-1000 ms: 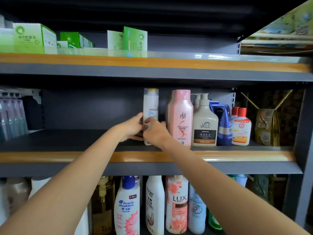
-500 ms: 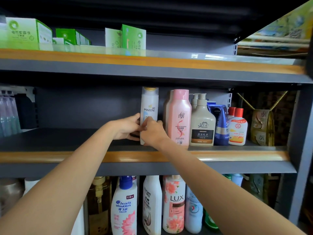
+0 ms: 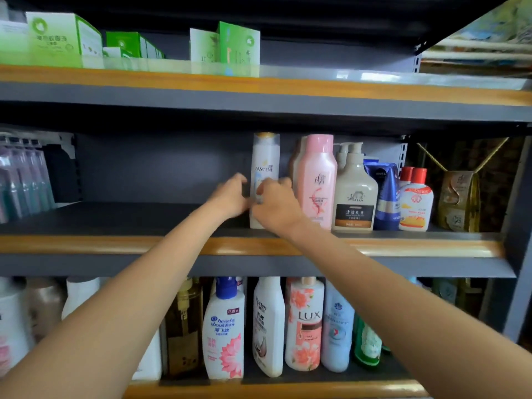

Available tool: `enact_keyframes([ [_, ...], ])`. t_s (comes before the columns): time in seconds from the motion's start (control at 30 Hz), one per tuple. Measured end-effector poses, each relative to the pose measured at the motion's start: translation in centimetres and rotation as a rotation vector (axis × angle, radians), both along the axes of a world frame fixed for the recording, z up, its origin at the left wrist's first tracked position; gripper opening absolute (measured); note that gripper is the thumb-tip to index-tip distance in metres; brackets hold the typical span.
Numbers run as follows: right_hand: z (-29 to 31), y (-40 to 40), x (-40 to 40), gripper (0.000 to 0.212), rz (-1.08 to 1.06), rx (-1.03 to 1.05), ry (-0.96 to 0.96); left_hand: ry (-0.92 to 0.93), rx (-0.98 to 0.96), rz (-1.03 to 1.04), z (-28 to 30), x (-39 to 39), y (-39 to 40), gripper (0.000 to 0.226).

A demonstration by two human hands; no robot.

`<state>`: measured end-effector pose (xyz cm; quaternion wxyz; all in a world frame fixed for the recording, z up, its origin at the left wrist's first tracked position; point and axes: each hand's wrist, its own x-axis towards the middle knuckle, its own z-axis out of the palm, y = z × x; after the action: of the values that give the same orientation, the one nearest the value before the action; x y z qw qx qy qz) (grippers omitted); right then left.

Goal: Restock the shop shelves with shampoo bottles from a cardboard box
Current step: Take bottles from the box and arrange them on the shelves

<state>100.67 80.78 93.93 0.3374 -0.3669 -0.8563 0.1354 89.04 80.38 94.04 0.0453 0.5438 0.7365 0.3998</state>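
Hands meet at the upright Pantene bottle [image 3: 265, 171] on the middle shelf [image 3: 115, 244] — left hand [image 3: 230, 197] and right hand [image 3: 276, 205] both with fingers curled round its lower body, just left of the pink bottle [image 3: 316, 180].

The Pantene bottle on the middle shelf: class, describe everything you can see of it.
The Pantene bottle is tall, slim and white, seemingly glossy plastic, with a gold cap and blue lettering. It stands upright on the middle shelf, left of a pink bottle with a gap between. The left hand touches its left side; the right hand covers its lower front. Both hands are motion-blurred, so the grip is unclear.
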Motion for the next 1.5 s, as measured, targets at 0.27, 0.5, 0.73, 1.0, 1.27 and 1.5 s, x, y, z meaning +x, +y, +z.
enact_keyframes([
  [0.27,-9.7,-3.5,12.9,0.019,0.280,0.292,-0.225,0.490,0.616,-0.330,-9.6,8.7,-7.7,0.025],
  [0.5,-28.9,-1.3,20.1,0.024,0.284,-0.351,-0.990,0.360,-0.158,-0.650,-27.9,15.1,-7.6,0.027],
  [0.73,-43.3,-4.2,18.1,0.033,0.515,-0.605,-1.003,0.371,-0.689,-0.665,-36.2,15.1,-10.7,0.026],
  [1.0,-46.3,-5.7,14.6,0.053,0.609,-0.623,-1.012,0.301,-0.988,-0.526,-38.4,12.3,-13.9,0.027],
  [1.27,-29.3,-2.1,15.7,0.030,0.724,-0.556,-0.784,-0.347,-1.127,-0.601,-34.6,10.8,-13.1,0.091],
  [1.5,-10.5,-2.5,16.8,0.040,0.704,-0.578,-0.237,-0.552,-0.597,-0.678,-19.9,9.9,-13.0,0.037],
])
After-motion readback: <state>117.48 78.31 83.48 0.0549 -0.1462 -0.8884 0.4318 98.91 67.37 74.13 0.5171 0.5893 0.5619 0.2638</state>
